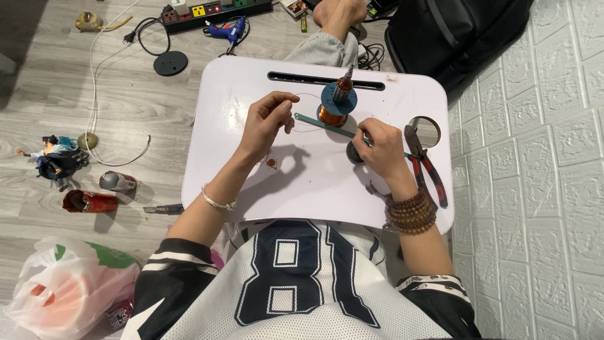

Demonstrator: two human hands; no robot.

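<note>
1. The copper wire looks hair-thin, springy and easily kinked; it loops from the copper coil at the white tabletop's far middle
2. Left hand pinches the wire in a narrow grip
3. Right hand is closed on a green strip
4. A red can lies on the floor

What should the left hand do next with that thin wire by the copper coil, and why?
Probably draw the left hand gently away to take up slack. The thin wire loops loosely from its pinched fingers toward the copper coil on the white lap table, while the right hand rests on the green strip.
</note>
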